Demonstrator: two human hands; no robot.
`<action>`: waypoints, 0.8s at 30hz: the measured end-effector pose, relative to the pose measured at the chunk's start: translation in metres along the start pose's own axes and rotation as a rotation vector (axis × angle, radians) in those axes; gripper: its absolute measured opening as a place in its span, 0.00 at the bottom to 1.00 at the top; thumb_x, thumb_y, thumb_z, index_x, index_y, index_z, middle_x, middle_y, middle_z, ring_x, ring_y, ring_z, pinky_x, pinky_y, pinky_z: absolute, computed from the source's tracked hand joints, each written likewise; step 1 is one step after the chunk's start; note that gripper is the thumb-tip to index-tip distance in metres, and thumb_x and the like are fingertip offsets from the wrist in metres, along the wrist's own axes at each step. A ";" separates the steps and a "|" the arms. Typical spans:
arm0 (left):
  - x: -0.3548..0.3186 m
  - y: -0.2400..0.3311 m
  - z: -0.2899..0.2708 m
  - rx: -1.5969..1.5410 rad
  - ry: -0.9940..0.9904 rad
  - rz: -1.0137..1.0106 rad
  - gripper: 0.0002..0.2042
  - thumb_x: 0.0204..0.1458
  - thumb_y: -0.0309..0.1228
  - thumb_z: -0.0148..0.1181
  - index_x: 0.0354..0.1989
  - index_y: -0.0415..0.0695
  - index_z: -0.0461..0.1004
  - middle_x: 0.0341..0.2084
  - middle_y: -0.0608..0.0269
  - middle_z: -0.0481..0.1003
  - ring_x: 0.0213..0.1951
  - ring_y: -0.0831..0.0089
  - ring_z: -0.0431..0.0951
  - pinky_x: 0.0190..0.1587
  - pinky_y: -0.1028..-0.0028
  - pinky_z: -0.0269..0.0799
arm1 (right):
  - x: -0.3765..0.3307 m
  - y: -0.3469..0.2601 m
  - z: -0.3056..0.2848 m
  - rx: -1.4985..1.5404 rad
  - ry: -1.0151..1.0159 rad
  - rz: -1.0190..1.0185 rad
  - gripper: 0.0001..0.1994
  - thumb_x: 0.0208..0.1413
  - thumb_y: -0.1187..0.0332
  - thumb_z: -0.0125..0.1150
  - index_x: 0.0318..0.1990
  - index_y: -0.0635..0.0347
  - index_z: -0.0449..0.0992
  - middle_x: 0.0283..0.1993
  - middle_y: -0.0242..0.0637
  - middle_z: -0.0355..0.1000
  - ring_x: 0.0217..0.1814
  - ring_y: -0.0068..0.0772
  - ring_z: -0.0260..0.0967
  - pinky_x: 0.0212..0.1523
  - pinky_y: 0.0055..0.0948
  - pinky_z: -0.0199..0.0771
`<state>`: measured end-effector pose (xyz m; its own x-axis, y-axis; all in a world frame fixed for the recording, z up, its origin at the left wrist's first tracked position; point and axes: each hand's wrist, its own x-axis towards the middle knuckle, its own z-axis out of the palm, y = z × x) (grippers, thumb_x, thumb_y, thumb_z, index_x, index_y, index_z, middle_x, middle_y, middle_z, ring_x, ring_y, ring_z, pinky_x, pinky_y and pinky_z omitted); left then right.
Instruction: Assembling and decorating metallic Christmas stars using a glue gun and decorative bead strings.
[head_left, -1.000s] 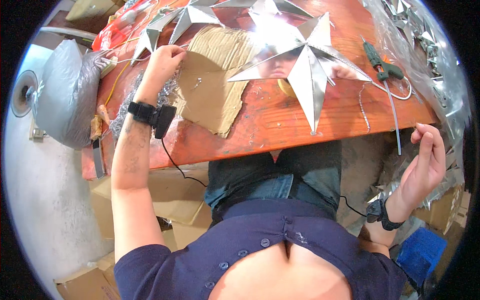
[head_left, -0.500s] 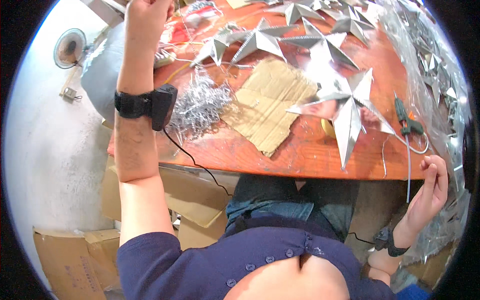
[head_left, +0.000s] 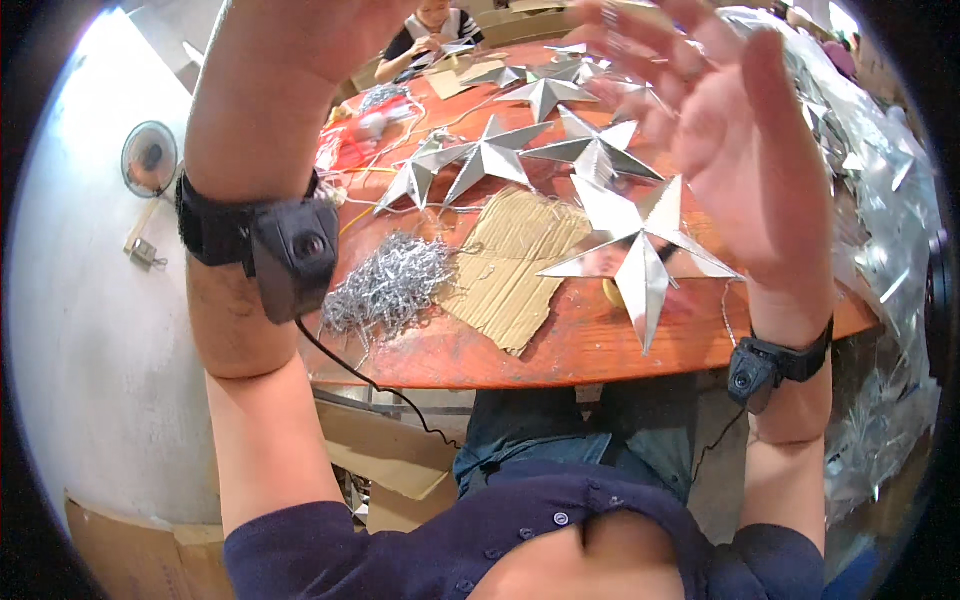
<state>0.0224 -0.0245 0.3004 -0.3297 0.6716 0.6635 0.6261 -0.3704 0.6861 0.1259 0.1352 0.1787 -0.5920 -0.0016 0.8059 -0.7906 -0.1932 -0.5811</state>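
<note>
Palm's showing on my right hand (head_left: 745,160), which is open with the fingers loosely spread, but too blurry to tell if it's got hold of anything. Left hand (head_left: 350,35) is cut off up top, so can't tell. On the near side of the red table (head_left: 470,367): 1 shiny star (head_left: 645,275) on the right, cardboard (head_left: 510,275), silver tinsel (head_left: 390,285) left. Farther back, more silver stars (head_left: 492,160), then 1 person (head_left: 403,44).

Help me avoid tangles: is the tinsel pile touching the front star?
Apart: the head view shows cardboard between the tinsel pile and the front star.
</note>
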 end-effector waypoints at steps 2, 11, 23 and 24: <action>-0.020 0.027 0.008 0.001 -0.047 0.012 0.10 0.58 0.30 0.55 0.40 0.34 0.75 0.25 0.65 0.75 0.25 0.79 0.75 0.28 0.83 0.74 | -0.004 -0.018 0.024 0.313 -0.124 0.160 0.20 0.68 0.52 0.37 0.49 0.62 0.63 0.50 0.41 0.67 0.42 0.26 0.61 0.41 0.28 0.60; -0.103 -0.092 0.080 -0.471 -0.189 -0.520 0.09 0.58 0.32 0.57 0.40 0.38 0.74 0.27 0.64 0.75 0.28 0.79 0.76 0.29 0.80 0.74 | -0.118 -0.046 0.012 -0.225 0.493 0.671 0.11 0.62 0.65 0.54 0.40 0.66 0.71 0.33 0.33 0.73 0.18 0.10 0.55 0.18 0.12 0.52; -0.123 -0.165 0.096 -0.053 -0.225 -0.548 0.09 0.54 0.19 0.58 0.43 0.34 0.76 0.36 0.58 0.79 0.37 0.75 0.80 0.41 0.77 0.77 | -0.172 0.006 -0.016 -0.678 0.390 0.743 0.06 0.56 0.77 0.58 0.40 0.67 0.76 0.31 0.35 0.75 0.29 0.19 0.69 0.30 0.17 0.67; -0.123 -0.168 0.094 -0.002 -0.199 -0.516 0.09 0.53 0.19 0.59 0.43 0.34 0.76 0.36 0.58 0.79 0.37 0.75 0.80 0.41 0.78 0.76 | -0.171 0.010 -0.018 -0.749 0.325 0.701 0.08 0.55 0.78 0.59 0.42 0.67 0.77 0.31 0.36 0.75 0.30 0.22 0.70 0.31 0.19 0.68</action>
<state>0.0245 0.0157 0.0752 -0.4532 0.8748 0.1716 0.4169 0.0379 0.9082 0.2161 0.1510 0.0327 -0.8764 0.4042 0.2619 -0.0883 0.3997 -0.9124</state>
